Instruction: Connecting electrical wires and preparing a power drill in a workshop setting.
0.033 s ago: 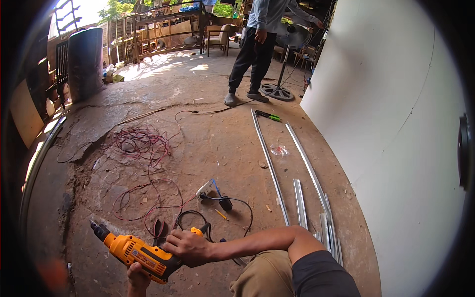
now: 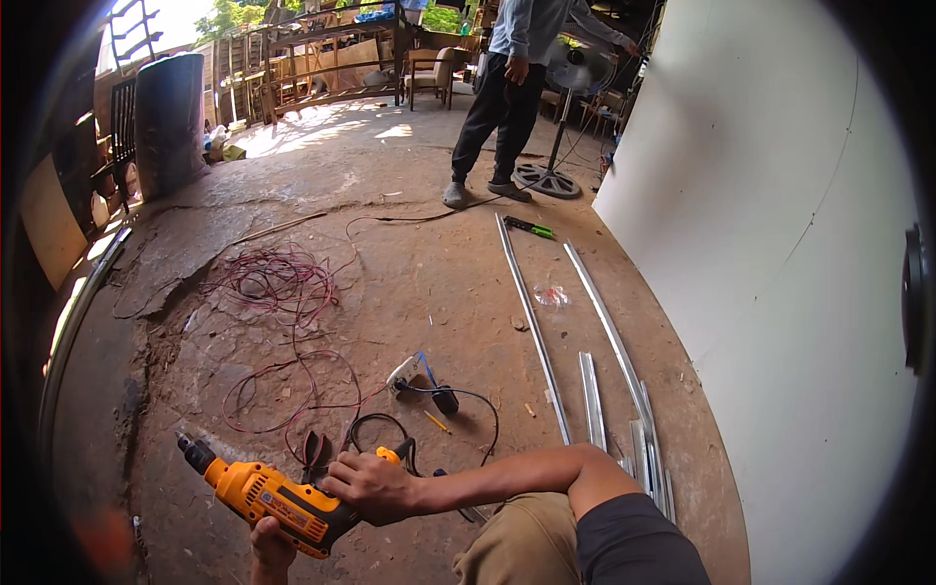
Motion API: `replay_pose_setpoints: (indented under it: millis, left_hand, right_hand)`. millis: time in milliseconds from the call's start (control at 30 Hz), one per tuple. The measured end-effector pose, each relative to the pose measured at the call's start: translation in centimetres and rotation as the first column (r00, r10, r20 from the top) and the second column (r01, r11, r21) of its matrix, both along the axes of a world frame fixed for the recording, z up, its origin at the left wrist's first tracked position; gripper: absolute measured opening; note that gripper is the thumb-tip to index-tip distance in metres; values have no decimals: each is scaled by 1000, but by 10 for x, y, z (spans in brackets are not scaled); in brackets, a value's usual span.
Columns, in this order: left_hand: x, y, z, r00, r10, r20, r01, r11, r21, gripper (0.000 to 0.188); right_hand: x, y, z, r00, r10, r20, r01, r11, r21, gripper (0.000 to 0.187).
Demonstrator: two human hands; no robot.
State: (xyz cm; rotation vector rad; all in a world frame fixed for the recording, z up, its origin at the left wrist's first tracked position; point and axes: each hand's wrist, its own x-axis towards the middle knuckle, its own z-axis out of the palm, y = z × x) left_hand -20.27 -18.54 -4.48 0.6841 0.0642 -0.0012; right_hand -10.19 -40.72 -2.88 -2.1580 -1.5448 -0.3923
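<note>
Orange drill [image 2: 263, 492] is best steadied with right hand [image 2: 370, 486] curled over its rear, left hand [image 2: 272, 544] gripping its underside.

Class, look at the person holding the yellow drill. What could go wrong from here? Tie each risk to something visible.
The loose red cable lies in tangled loops on the floor and might catch a foot.

The standing person has feet close to a dark cable, so could trip.

The long metal strips lie loose on the floor and might be stepped on.
</note>
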Motion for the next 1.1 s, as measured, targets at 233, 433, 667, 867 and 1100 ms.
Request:
replay_pose_setpoints:
  millis: [233, 433, 667, 867, 1100]
  left_hand:
    - [1, -4, 4, 999, 12, 35, -13, 1000, 24, 79]
    - [2, 0, 2, 1000, -11, 29, 11, 1000, -11, 80]
    - [0, -6, 10, 999, -7, 45, 7, 1000, -10, 81]
    - [-1, -7, 7, 999, -18, 28, 19, 999, -40, 79]
    - [-3, -3, -2, 999, -29, -14, 28, 999, -36, 80]
  right_hand:
    - [3, 4, -7, 1000, 16, -14, -15, 999, 42, 39]
    - [4, 1, 1, 1000, 7, -13, -7, 1000, 26, 37]
    - [4, -1, 4, 997, -3, 77, -8, 990, 138, 34]
    - [4, 0, 8, 998, -1, 67, -7, 993, 119, 26]
    - [5, -1, 6, 999, 14, 41, -17, 998, 59, 25]
